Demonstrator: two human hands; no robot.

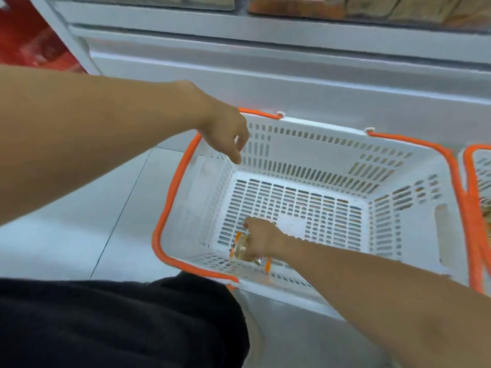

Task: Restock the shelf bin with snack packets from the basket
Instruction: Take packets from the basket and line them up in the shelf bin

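A white slotted basket (pixel 393 166) with orange handles stands on the floor below the shelf. My right hand (pixel 261 241) reaches down to its bottom near the front left corner and grips a clear snack packet (pixel 243 251) with orange edges. Apart from that packet the basket's floor looks bare. My left hand (pixel 225 134) hovers over the basket's far left corner with fingers loosely curled and nothing in it. The shelf bin (pixel 372 9) shows only as a blurred strip at the top, with brownish packets behind its front.
A second basket (pixel 478 187) with orange handles stands touching the first on the right, with some packets inside. The grey shelf base (pixel 292 83) runs behind both. Something red (pixel 29 41) sits at the upper left. My dark-clothed knee (pixel 119 322) fills the lower left.
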